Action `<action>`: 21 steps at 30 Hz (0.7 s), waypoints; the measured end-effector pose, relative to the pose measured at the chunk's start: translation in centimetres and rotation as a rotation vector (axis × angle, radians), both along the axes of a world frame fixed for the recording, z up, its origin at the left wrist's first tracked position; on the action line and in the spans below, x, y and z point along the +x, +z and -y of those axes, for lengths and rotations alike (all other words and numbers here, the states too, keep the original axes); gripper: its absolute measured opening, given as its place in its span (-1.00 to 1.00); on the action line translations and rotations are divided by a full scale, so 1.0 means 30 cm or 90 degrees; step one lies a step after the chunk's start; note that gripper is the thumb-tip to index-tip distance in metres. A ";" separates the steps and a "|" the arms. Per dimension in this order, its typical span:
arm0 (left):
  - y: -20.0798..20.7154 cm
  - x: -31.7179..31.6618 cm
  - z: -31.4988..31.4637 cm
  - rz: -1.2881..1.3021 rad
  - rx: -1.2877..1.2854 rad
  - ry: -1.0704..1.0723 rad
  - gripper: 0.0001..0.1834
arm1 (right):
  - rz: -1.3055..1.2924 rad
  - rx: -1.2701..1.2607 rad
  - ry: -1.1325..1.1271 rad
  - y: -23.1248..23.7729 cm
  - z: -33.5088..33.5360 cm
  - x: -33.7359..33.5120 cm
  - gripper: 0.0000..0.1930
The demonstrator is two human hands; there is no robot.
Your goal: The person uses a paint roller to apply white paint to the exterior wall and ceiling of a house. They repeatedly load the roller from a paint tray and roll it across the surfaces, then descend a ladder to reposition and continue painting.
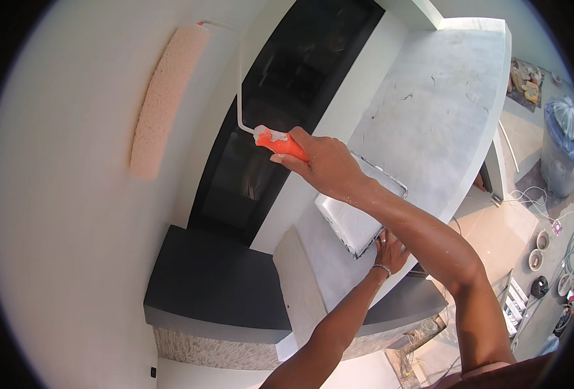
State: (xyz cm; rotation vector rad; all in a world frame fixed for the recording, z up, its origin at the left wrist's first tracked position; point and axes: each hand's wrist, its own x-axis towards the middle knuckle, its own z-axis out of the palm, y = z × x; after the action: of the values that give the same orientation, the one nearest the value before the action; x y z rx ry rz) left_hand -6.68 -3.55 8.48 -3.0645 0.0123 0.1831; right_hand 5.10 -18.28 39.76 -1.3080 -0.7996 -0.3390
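Note:
My right hand is wrapped round the orange, paint-smeared handle of a paint roller. From it a thin white frame bends up to a long, pale pinkish roller sleeve, which is at the wall on the left. Beneath my right forearm, a paint tray with white paint and dark, stained edges rests on a grey ledge. My left hand, with a ring and a bracelet, is closed at the tray's near edge. The right forearm hides part of the tray and some of the left fingers.
A pale wall fills the left. Beside it run a dark glossy panel and a black ledge. The grey ledge curves toward the far right. Below on the floor are a bagged bin, buckets and cables.

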 end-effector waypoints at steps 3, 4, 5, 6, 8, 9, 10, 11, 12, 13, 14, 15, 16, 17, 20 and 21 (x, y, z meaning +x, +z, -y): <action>-0.011 0.001 -0.021 0.056 -0.048 -0.065 -0.39 | 0.025 -0.061 0.000 0.000 -0.036 0.049 -0.40; -0.020 -0.007 -0.039 0.036 -0.068 -0.052 -0.38 | 0.023 -0.071 -0.007 0.001 -0.065 0.057 -0.40; -0.013 -0.002 -0.037 0.026 -0.101 -0.044 -0.38 | 0.025 -0.073 -0.004 0.014 -0.065 0.097 -0.40; -0.020 0.004 -0.048 0.018 -0.087 -0.029 -0.37 | 0.029 -0.065 -0.010 0.014 -0.092 0.110 -0.39; -0.015 -0.004 -0.052 0.033 -0.077 -0.030 -0.37 | 0.043 -0.045 -0.029 0.015 -0.128 0.127 -0.38; -0.014 -0.003 -0.058 0.018 -0.083 -0.018 -0.35 | 0.039 -0.049 -0.036 0.016 -0.146 0.131 -0.38; -0.010 -0.002 -0.053 0.016 -0.082 -0.016 -0.34 | 0.041 -0.032 -0.029 0.021 -0.150 0.135 -0.37; -0.015 -0.007 -0.064 -0.005 -0.066 0.000 -0.33 | 0.031 -0.035 -0.018 0.019 -0.163 0.136 -0.37; -0.008 0.004 -0.041 0.025 -0.075 -0.013 -0.31 | 0.017 -0.031 -0.015 0.028 -0.138 0.151 -0.36; -0.015 -0.006 -0.054 0.037 -0.073 -0.017 -0.29 | 0.019 -0.040 0.003 0.022 -0.145 0.138 -0.36; -0.012 -0.004 -0.048 0.044 -0.069 -0.023 -0.28 | 0.017 -0.044 0.009 0.024 -0.127 0.127 -0.37; -0.010 -0.010 -0.044 0.043 -0.074 -0.008 -0.27 | 0.014 -0.048 0.014 0.022 -0.110 0.111 -0.37; -0.006 -0.011 -0.041 0.036 -0.079 0.005 -0.27 | 0.021 -0.024 0.006 0.022 -0.094 0.095 -0.37; -0.002 -0.010 -0.030 -0.007 -0.054 0.048 -0.26 | 0.026 -0.001 -0.003 0.021 -0.075 0.079 -0.37; -0.003 0.003 -0.010 0.109 -0.109 0.053 -0.27 | 0.048 0.054 -0.022 -0.003 -0.055 0.089 -0.39; 0.010 0.014 -0.007 0.060 -0.105 0.092 -0.27 | 0.053 0.067 -0.033 -0.007 -0.053 0.089 -0.40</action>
State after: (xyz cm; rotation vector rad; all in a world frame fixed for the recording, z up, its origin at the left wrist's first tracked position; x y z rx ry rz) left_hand -6.26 -3.32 8.77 -3.2356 -0.2092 0.0463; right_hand 7.78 -16.70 39.55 -1.2229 -0.8080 -0.4729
